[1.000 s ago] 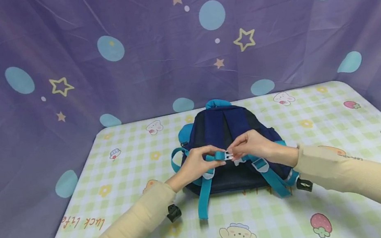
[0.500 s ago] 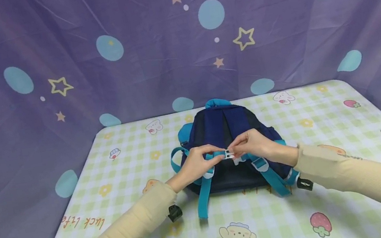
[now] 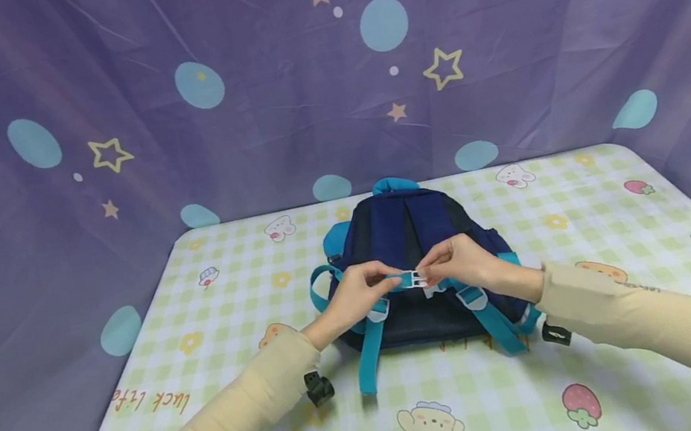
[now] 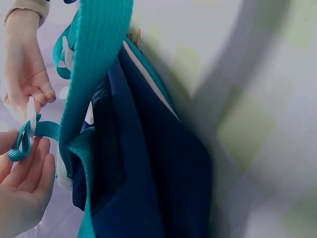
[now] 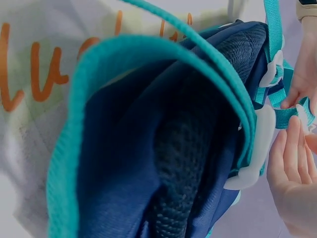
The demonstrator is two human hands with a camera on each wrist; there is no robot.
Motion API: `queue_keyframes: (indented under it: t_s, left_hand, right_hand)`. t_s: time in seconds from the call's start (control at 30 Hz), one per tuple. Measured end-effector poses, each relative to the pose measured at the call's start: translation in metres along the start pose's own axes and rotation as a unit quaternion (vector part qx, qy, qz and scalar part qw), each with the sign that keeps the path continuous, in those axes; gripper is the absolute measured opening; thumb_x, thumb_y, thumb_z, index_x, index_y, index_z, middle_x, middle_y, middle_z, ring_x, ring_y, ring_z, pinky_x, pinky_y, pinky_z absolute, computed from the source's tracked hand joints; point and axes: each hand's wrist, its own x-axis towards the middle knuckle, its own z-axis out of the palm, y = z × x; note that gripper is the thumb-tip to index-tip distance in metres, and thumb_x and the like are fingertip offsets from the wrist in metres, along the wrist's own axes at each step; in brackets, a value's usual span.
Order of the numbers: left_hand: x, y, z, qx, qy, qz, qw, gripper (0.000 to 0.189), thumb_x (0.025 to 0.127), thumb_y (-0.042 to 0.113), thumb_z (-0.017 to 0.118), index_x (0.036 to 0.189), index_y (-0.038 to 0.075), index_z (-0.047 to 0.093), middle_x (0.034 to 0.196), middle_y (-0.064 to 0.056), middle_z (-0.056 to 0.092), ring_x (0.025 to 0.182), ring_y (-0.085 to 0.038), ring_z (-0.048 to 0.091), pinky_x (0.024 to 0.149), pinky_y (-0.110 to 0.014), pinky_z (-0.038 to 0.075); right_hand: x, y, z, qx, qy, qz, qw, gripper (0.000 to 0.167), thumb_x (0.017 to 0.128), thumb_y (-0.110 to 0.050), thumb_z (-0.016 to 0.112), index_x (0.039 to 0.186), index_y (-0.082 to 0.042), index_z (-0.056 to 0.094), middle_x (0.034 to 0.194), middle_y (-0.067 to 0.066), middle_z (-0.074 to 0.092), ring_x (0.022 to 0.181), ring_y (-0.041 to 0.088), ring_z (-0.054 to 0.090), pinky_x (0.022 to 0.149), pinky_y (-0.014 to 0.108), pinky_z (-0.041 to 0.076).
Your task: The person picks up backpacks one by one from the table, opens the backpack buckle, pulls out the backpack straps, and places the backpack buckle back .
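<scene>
A navy backpack with teal straps lies on the table, its padded back panel up. Above it, my left hand pinches a short teal strap beside a white plastic buckle. From the other side, my right hand holds the buckle's right end between thumb and fingertips. In the left wrist view the teal strap forms a small loop by the left fingers. The buckle is partly covered by fingers in the right wrist view. Another white fitting sits below the right hand.
Two teal strap ends, the left one and the right one, hang from white adjusters onto the checked tablecloth. A purple patterned curtain stands behind the table. A dark wrist camera sits under the left sleeve.
My left fingertips have shifted slightly left off the buckle, so more teal strap shows next to it. The right hand keeps its pinch almost in place. The backpack stays put.
</scene>
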Motion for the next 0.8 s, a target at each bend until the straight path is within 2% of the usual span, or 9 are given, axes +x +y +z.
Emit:
queue_keyframes:
  t_s: [0.13,0.33,0.47,0.63,0.8]
  left_hand:
    - [0.002,-0.003,0.000,-0.023,-0.005,-0.012,0.9997,0.015,0.095,0.006,0.063,0.101,-0.005,0.072,0.106,-0.016,0.070,0.095,-0.026,0.068,0.079,-0.026,0.055]
    - [0.003,-0.005,0.000,-0.043,-0.010,-0.048,0.9978,0.016,0.095,0.006,0.063,0.103,-0.005,0.072,0.106,-0.016,0.070,0.092,-0.022,0.068,0.077,-0.030,0.054]
    - [0.004,-0.005,0.000,-0.054,-0.011,-0.069,0.9960,0.017,0.095,0.006,0.063,0.104,-0.005,0.072,0.104,-0.015,0.071,0.090,-0.023,0.068,0.075,-0.026,0.052]
    - [0.003,-0.007,-0.002,-0.075,-0.017,-0.069,0.9946,0.018,0.095,0.005,0.062,0.105,-0.008,0.070,0.103,-0.016,0.070,0.090,-0.032,0.066,0.071,-0.023,0.049]
    - [0.003,-0.011,-0.003,-0.107,-0.027,-0.064,0.9919,0.021,0.096,0.005,0.061,0.106,-0.012,0.068,0.097,-0.013,0.072,0.089,-0.034,0.065,0.074,-0.026,0.052]
  right_hand:
    - [0.000,0.001,0.000,-0.006,-0.001,-0.004,1.0000,0.018,0.094,0.001,0.061,0.102,0.015,0.069,0.088,0.021,0.072,0.081,0.031,0.071,0.076,0.038,0.059]
    - [-0.001,0.003,0.002,-0.002,0.000,-0.015,0.9999,0.016,0.092,0.004,0.060,0.100,0.016,0.069,0.086,0.021,0.072,0.079,0.031,0.071,0.076,0.040,0.059]
    - [0.000,0.003,0.004,0.001,0.003,-0.024,0.9997,0.016,0.091,0.006,0.059,0.098,0.017,0.068,0.086,0.023,0.071,0.078,0.034,0.071,0.075,0.042,0.059]
    - [-0.001,0.003,0.005,-0.008,0.009,-0.026,0.9996,0.015,0.091,0.006,0.060,0.097,0.015,0.069,0.083,0.021,0.072,0.077,0.034,0.071,0.074,0.040,0.059]
    - [-0.001,0.004,0.006,-0.014,0.010,-0.033,0.9993,0.014,0.090,0.005,0.061,0.097,0.014,0.070,0.081,0.019,0.072,0.077,0.034,0.071,0.072,0.037,0.059]
